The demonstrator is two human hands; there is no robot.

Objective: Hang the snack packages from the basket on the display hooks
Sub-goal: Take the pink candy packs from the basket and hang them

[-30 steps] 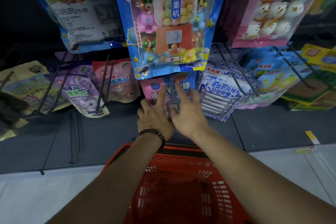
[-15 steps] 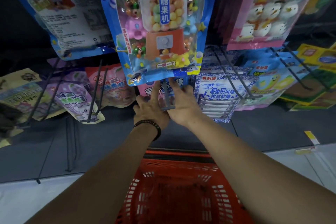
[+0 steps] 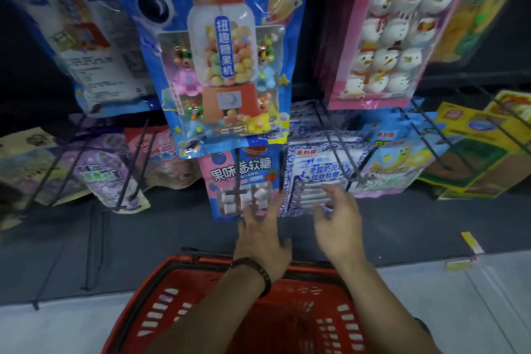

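A pink and blue soft-candy package [image 3: 240, 181] hangs on a black display hook [image 3: 238, 172] in the low row, under a big blue gumball-machine package [image 3: 221, 66]. My left hand [image 3: 263, 234], with a dark bead bracelet on the wrist, has its fingers spread and its fingertips touch the package's lower right corner. My right hand [image 3: 339, 224] is open in front of a white and blue milk-candy package [image 3: 319, 178] and holds nothing. The red plastic basket [image 3: 161, 304] stands below both arms; its inside is dark and I make out no package in it.
A pink snowman marshmallow package [image 3: 385, 37] hangs at the upper right. Purple [image 3: 106, 172] and yellow-green [image 3: 471, 152] packages hang on hooks to either side. Bare black hooks [image 3: 94, 238] jut out at the lower left. A pale floor strip [image 3: 43, 327] runs under the dark shelf base.
Both hands have drawn back from the hook's tip and parted; the soft-candy package they covered now hangs in plain sight. The camera has tilted upward.
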